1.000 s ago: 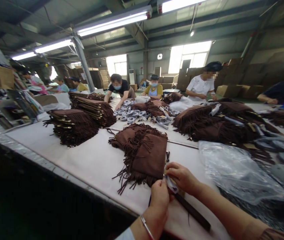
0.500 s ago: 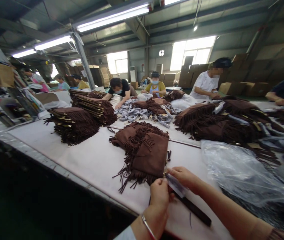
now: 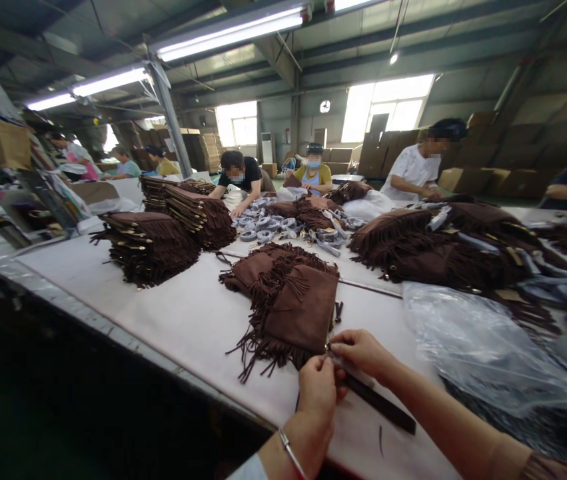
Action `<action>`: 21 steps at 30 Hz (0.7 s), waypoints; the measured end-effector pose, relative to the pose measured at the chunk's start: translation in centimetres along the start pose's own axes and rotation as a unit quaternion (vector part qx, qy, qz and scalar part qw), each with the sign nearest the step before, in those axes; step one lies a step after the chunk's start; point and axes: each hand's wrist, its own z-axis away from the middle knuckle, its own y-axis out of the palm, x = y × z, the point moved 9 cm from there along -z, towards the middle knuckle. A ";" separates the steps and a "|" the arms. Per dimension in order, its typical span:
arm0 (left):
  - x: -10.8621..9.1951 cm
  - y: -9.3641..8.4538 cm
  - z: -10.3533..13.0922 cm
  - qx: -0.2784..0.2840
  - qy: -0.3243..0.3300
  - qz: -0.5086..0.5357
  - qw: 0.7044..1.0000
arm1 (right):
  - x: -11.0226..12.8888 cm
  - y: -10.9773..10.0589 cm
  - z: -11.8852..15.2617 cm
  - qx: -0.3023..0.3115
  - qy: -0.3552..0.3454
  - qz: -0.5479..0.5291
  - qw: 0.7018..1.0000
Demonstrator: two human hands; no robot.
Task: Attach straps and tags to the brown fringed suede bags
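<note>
A brown fringed bag [image 3: 303,307] lies on the table, overlapping another fringed bag [image 3: 250,267] behind it. At its near right corner is a small gold-coloured clasp [image 3: 327,347]. My left hand [image 3: 317,387] is closed, pinching the end of a dark brown strap [image 3: 386,405] just below that corner. Thumb and fingers of my right hand [image 3: 360,350] pinch together at the clasp. The strap runs from between my hands toward the lower right. Fingers hide most of the joint between strap and bag.
Stacked fringed bags [image 3: 150,250] stand at the left, with a large pile [image 3: 438,247] at the right. Clear plastic bags [image 3: 488,340] lie beside my right forearm. Grey wrapped coils [image 3: 263,230] are heaped mid-table. Co-workers [image 3: 243,177] work along the far side.
A translucent plastic wrap visible on the strap between my hands is now mostly hidden. My right hand has shifted slightly up and left; the strap's free end moved slightly up and left.
</note>
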 end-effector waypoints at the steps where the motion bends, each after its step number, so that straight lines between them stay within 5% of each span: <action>1: 0.0 0.0 0.0 0.003 -0.001 0.001 1.000 | -0.1 0.1 -0.2 0.000 0.002 -0.002 1.000; 11: -0.4 -0.1 0.2 -0.022 -0.030 0.026 0.999 | -1.2 2.2 -0.3 0.028 0.035 -0.039 0.998; 21: 0.3 -0.4 -0.3 -0.031 -0.035 0.034 0.998 | -1.2 1.6 -0.5 0.024 0.078 -0.015 0.997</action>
